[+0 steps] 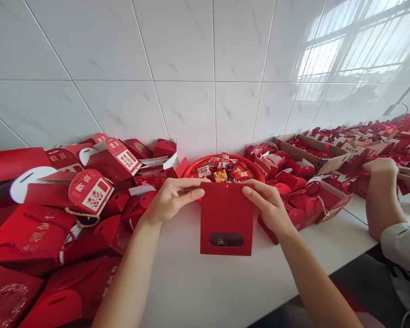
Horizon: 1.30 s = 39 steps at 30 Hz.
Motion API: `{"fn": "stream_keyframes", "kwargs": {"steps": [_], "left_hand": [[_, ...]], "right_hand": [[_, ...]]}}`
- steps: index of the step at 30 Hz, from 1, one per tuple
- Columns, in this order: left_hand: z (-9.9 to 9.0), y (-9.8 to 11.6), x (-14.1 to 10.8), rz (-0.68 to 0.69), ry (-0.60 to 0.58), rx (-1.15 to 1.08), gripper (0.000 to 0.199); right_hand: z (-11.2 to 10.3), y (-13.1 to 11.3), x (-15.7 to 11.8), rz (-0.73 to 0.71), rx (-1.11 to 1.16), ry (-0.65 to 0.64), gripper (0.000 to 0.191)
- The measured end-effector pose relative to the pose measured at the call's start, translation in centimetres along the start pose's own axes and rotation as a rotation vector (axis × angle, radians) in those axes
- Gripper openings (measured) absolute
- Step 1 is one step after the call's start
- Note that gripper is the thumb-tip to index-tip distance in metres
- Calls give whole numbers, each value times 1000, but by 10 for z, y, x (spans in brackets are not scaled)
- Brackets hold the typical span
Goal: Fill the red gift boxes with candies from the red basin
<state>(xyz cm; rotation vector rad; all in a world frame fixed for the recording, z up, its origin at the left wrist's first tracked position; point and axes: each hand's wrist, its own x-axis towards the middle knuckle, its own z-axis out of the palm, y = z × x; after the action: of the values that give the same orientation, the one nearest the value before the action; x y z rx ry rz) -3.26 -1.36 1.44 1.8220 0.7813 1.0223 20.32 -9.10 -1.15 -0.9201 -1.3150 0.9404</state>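
Note:
A red paper gift box (226,209) with a small oval window near its lower edge is held upright before me, above the white tabletop. My left hand (172,198) pinches its upper left corner between thumb and fingers. On the other side, my right hand (267,200) grips the upper right corner the same way. Through the window something dark and shiny shows, too small to name. Just behind the box sits a round red basket (259,171) of wrapped candies (220,175), partly hidden by the box and my hands.
Red gift boxes (99,232) with cord handles are heaped at the left. More red boxes (300,196) and an open cardboard carton (314,155) stand to the right. At the far right, another person's arms (382,196) reach over the table (198,291). A tiled wall (184,59) rises behind.

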Motion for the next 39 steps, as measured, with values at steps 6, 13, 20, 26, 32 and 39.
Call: {"fn": "stream_keyframes", "kwargs": {"steps": [6,13,20,26,32,39], "left_hand": [[14,-3,3,-16,-167,-1,28],[20,-11,2,-40,-259,143,25],[30,-23,7,28,-297,371,22],[40,-25,8,53,-321,400,20],[35,-30,9,92,-364,373,21],[35,-31,10,116,-398,340,21]], "right_hand": [[-5,10,-17,-20,-85,105,30],[-15,27,-25,6,-177,75,32],[-22,40,-41,-40,-402,44,31],[-20,47,-45,-49,-503,95,29],[-20,51,-55,-55,-410,113,26],[-15,62,-68,27,-318,244,26]]}}
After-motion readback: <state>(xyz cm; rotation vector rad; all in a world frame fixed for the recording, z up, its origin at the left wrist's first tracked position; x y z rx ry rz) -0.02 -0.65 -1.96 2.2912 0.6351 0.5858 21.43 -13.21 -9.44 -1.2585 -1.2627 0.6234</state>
